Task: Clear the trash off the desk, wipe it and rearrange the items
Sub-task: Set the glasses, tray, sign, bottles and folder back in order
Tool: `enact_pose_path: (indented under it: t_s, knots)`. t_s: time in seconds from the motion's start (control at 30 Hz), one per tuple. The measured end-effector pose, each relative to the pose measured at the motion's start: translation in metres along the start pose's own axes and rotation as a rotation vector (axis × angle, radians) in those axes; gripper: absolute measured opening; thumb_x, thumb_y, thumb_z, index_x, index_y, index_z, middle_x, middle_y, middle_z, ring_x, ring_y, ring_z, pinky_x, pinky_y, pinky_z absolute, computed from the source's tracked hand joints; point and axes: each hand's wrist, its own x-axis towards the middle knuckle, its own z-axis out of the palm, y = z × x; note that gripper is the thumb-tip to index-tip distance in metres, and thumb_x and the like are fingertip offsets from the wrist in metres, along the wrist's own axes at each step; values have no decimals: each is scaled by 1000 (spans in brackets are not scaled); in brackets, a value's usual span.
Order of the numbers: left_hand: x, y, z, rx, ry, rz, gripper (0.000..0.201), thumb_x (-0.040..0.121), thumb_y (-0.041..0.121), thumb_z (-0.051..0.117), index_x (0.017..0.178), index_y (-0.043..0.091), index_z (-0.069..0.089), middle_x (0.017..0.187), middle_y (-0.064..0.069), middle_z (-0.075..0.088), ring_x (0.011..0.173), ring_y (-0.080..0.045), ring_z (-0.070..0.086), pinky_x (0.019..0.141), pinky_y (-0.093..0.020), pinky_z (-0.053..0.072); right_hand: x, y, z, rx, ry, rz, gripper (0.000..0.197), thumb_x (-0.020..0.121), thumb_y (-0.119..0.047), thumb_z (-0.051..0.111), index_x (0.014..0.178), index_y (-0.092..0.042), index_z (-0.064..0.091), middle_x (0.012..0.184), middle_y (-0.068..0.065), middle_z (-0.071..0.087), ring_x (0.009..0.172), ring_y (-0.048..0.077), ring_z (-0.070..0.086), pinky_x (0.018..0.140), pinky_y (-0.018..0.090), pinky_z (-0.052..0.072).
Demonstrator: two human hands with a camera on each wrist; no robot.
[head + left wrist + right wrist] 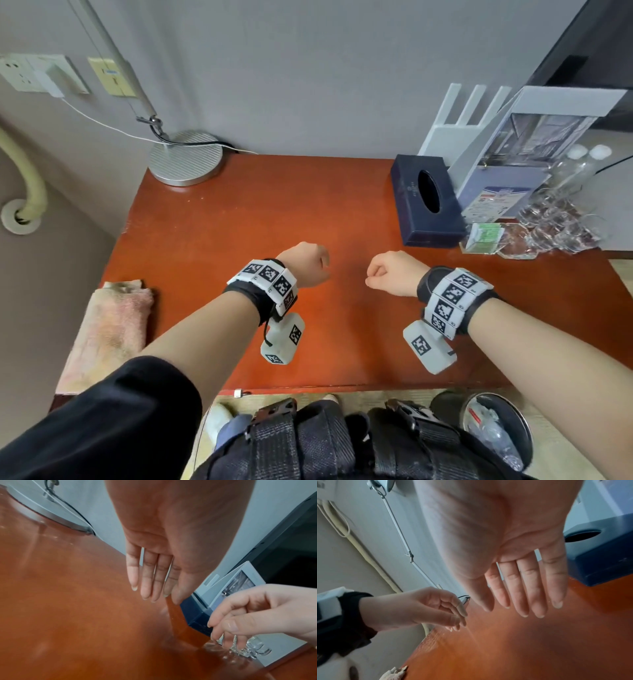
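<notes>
Over the middle of the red-brown desk [260, 212], my left hand [305, 263] and right hand [390, 272] hover side by side, a small gap between them. The left wrist view shows my left hand [150, 588] with fingers hanging straight and close together, holding nothing. My right hand [518, 599] also hangs with relaxed, straight fingers and holds nothing. A folded pink towel [109, 325] lies on the desk's left front edge, left of my left forearm. A dark blue tissue box [428, 202] stands at the back right.
A lamp's round metal base [186, 157] sits at the back left corner. Right of the tissue box are a brochure stand [507, 164], a green packet [483, 236] and several glasses [561, 222]. A bin [496, 435] holding trash stands on the floor at the front right.
</notes>
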Motion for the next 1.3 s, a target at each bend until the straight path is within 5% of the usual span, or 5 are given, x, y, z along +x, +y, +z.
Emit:
enact_pose_path:
  t_s: [0.93,1.3]
  knots:
    - [54,46,-38,214,-105,162,33,91,35,53,120,19,54,117,-3,60,100,-24,59,82,-37,51,0,36,-34,37,39,155,29,90,-39,56,113,-22,61,111,-1,65,97,17,60,92,37,50]
    - [101,147,-8,203,-112,159,32,88,34,54,117,19,56,117,-2,59,103,-23,58,86,-36,50,-5,134,-70,35,22,99,32,91,-36,57,117,-18,60,112,1,64,99,18,60,91,34,50]
